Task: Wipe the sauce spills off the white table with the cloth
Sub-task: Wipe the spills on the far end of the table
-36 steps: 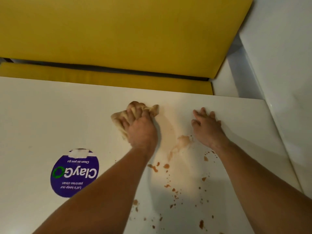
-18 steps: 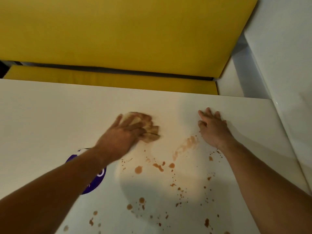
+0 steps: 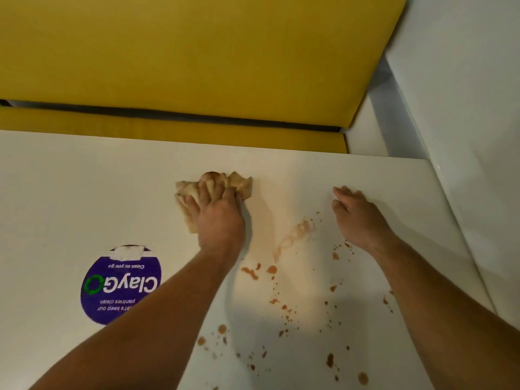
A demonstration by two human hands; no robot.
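A crumpled beige cloth [image 3: 242, 184], stained with sauce, lies on the white table [image 3: 70, 192] near its far edge. My left hand [image 3: 220, 220] bears down on it, the fingers dug into its folds and clutching it. To the right, my right hand [image 3: 358, 218] rests flat on the bare tabletop and holds nothing. Between the hands runs a smeared orange-brown sauce streak [image 3: 295, 235]. Several sauce drops [image 3: 330, 360] are scattered over the table nearer to me, between and under my forearms.
A round purple sticker [image 3: 121, 285] is stuck to the table left of my left forearm. A yellow cushioned bench [image 3: 197, 52] runs beyond the table's far edge. The table's right edge [image 3: 461, 235] borders a white wall.
My left hand swept the cloth to the right and back toward me, then returned it to the far edge. The right hand stayed in place.
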